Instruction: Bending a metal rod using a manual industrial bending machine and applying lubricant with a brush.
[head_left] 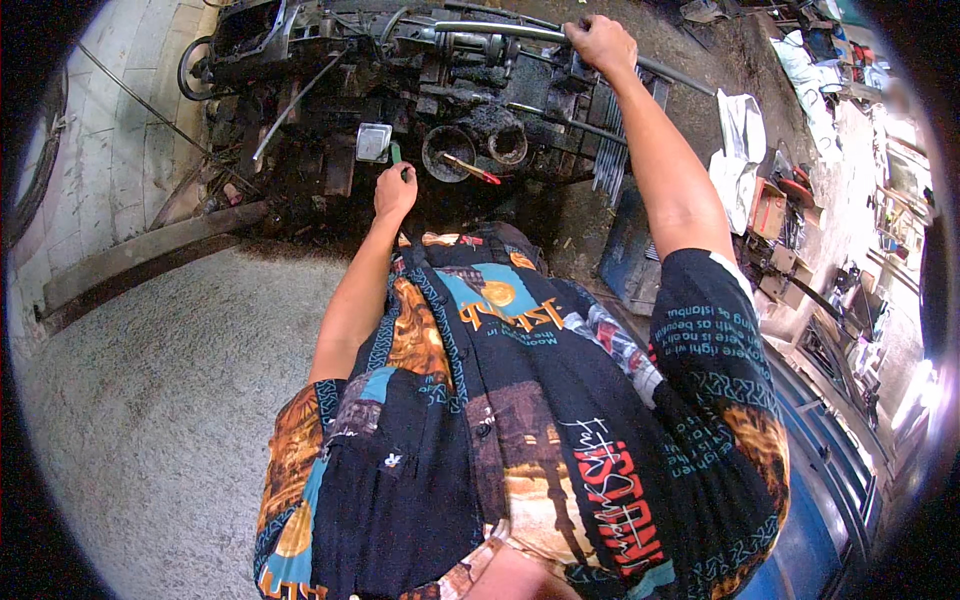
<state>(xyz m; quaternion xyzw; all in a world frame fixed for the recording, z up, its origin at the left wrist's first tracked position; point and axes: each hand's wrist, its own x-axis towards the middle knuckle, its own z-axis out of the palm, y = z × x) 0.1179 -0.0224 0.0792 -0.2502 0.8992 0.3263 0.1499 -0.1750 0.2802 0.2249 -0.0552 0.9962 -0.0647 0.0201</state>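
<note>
My right hand (603, 45) is closed around a long grey metal bar (672, 74), which slants across the top of a dark, greasy machine (455, 80). Lower and to the left, my left hand (395, 190) has its fingers closed on a short green strip (396, 153) that points up; its exact kind is unclear. Just beyond that strip is a small square pale container (374, 142). Right of my left hand, a round metal can (436, 150) has a red-tipped brush or stick (470, 168) leaning out of it. Another round opening (507, 145) lies beside the can.
A bundle of thin metal rods (610, 145) stands at the machine's right end. White cloth (738, 140) and a cardboard box (768, 208) lie farther right. A long beam (150, 250) crosses the left side, along the rough grey floor (180, 400).
</note>
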